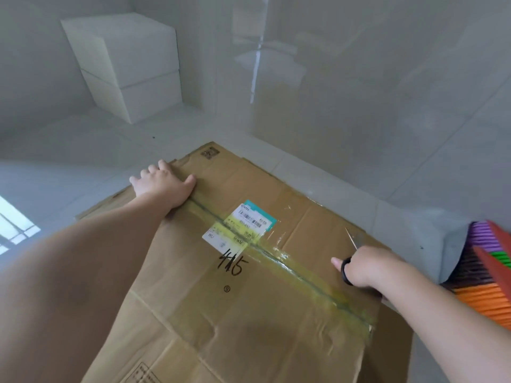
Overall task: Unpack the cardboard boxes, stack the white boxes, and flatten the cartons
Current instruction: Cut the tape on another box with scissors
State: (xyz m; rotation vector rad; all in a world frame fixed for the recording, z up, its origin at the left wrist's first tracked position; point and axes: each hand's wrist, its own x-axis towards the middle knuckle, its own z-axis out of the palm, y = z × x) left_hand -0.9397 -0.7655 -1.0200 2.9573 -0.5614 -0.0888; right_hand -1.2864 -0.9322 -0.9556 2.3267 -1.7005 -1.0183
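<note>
A brown cardboard carton (249, 305) lies on the pale tiled floor with its taped face up. A yellowish tape seam (298, 272) runs diagonally across it, past a shipping label (243, 228) and the handwritten "415". My left hand (163, 183) presses flat on the carton's far left end, fingers spread. My right hand (365, 268) grips black-handled scissors (349, 255) at the carton's right edge, blade tip pointing up and away. Two white boxes (130, 67) stand stacked against the wall at the back left.
A glossy tiled wall (359, 92) rises just behind the carton. At the right edge lies a bundle of coloured striped material (486, 275), purple, green and orange, partly under a grey cover. Bright light from a window falls on the floor at the left.
</note>
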